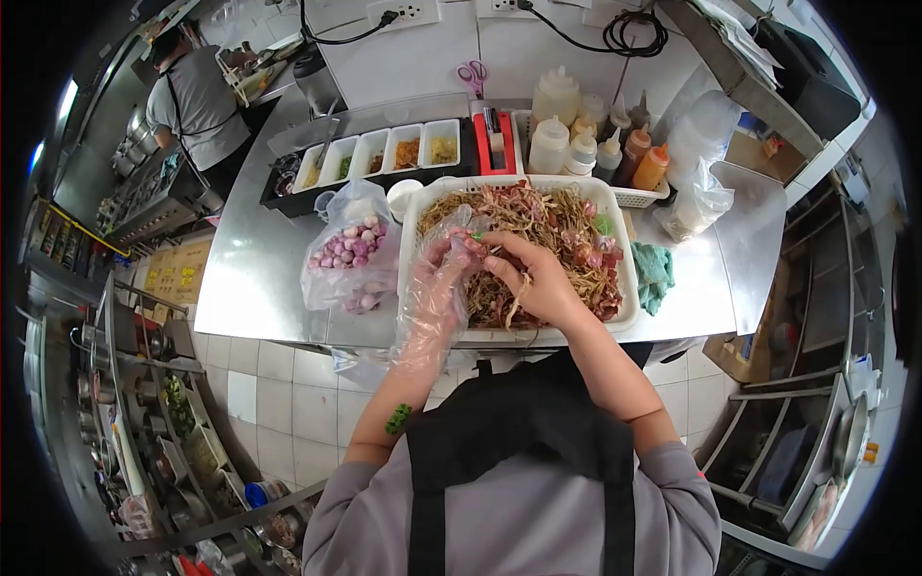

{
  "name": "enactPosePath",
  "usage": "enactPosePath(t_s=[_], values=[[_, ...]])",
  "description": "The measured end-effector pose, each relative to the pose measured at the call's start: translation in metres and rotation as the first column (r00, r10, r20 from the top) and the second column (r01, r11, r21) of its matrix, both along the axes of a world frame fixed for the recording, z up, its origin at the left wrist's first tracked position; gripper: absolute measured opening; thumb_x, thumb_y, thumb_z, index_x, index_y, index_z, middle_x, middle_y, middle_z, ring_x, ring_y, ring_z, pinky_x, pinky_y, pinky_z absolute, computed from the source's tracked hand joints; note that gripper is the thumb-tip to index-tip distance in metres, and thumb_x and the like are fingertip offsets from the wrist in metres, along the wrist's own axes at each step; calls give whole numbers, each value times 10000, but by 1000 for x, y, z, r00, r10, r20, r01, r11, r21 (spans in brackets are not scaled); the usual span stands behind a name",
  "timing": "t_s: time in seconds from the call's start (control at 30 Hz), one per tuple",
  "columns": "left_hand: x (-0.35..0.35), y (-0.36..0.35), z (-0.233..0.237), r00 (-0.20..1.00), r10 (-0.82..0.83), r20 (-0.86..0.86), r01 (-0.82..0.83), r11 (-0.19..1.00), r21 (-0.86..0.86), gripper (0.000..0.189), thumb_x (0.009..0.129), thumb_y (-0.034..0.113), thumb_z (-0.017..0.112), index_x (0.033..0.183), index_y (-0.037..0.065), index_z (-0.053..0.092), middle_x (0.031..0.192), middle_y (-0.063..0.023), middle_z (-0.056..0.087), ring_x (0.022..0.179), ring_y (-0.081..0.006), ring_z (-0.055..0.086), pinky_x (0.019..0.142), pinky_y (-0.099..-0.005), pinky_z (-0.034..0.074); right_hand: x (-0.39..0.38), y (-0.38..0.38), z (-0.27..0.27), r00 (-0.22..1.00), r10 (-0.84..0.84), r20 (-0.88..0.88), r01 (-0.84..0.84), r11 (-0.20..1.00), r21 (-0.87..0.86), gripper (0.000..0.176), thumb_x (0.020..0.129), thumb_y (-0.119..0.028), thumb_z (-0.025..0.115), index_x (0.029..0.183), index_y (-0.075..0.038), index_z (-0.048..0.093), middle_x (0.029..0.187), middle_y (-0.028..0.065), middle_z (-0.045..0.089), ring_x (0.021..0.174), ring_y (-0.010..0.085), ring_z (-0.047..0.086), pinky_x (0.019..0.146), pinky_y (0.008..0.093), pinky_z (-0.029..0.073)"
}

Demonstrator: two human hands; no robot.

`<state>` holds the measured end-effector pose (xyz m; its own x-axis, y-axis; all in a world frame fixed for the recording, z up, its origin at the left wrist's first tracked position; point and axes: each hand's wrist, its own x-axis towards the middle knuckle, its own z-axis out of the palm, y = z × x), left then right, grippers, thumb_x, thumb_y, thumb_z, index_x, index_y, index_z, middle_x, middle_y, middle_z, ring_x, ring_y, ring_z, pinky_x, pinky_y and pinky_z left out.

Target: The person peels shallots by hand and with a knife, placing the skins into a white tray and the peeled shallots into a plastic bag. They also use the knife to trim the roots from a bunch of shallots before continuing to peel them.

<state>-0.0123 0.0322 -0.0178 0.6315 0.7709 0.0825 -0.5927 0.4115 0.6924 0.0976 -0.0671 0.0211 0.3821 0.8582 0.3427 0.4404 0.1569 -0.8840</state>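
Observation:
My left hand (444,264), in a clear plastic glove, is closed over the left part of a white tray (629,302). Its fingertips meet those of my bare right hand (536,278), which is closed too. What they pinch is small and mostly hidden by the fingers; a pale dry strip hangs below my right hand. Dry brown stalks and reddish skins (567,216) fill the tray under both hands. Left of the tray, a clear plastic bag (322,274) holds small peeled purple shallots (353,245).
Behind the tray stand squeeze bottles (549,146) and a black holder with white food containers (369,152). A green cloth (653,276) and a plastic bag (699,202) lie to the right. Another person (200,106) stands at the far left.

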Motion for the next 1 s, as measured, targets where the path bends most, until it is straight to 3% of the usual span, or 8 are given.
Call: enactPosePath(t_s=[0.1,0.2,0.3,0.43,0.53,0.6,0.7,1.0], values=[[-2,1,1,999,-34,-18,35,999,23,315,832,11,598,1140,-14,535,1032,-126,608,929,-216,614,840,-348,513,8,3,-6,995,61,-74,-48,986,158,266,901,-142,567,1140,-26,552,790,71,618,674,137,565,614,286,459],[-3,3,-4,998,-62,-23,63,997,37,306,848,46,596,1145,-3,539,1064,-119,602,950,-216,610,842,-342,510,11,-6,9,742,174,-648,-293,953,-80,324,925,-203,543,1199,-37,493,667,-11,447,414,26,287,368,182,193],[-3,2,-4,996,-89,28,89,996,19,318,858,94,607,1154,4,535,1081,-115,598,966,-218,606,853,-335,502,13,-9,9,625,201,-754,-335,942,-26,326,929,-219,534,1198,-40,487,658,-13,448,414,40,324,363,188,228],[-6,2,-1,980,-163,110,168,985,-40,348,859,130,620,1172,12,523,1086,-113,596,976,-216,602,865,-319,494,14,-8,9,613,220,-759,-337,942,1,330,930,-222,531,1203,-44,474,658,-10,432,392,41,297,346,192,195],[-4,0,4,980,-153,128,166,982,-92,364,855,129,630,1179,16,512,1091,-120,591,995,-217,592,888,-325,484,14,-7,7,678,214,-704,-359,931,-62,320,926,-200,540,1188,-21,500,773,29,530,504,56,451,434,190,355],[-1,-3,4,993,-96,61,97,995,-17,365,849,101,630,1178,12,502,1091,-130,590,998,-217,590,895,-339,483,6,-1,1,993,54,-109,-47,997,69,299,914,-168,562,1162,-4,538,911,44,603,760,86,558,685,227,463],[2,4,-8,999,-41,-12,41,999,-15,358,841,63,624,1168,-4,493,1097,-142,588,1007,-233,591,892,-342,486,4,-5,5,950,75,-302,-113,987,-111,286,896,-141,587,1142,3,564,1023,46,620,973,107,531,889,262,408],[-4,-3,11,998,-59,23,60,998,-15,363,855,101,586,1172,-33,472,1178,-187,542,1069,-280,565,871,-319,498,12,-1,3,965,-58,-255,44,997,-64,292,888,-173,597,1138,-23,580,968,70,632,892,132,552,827,270,431]])
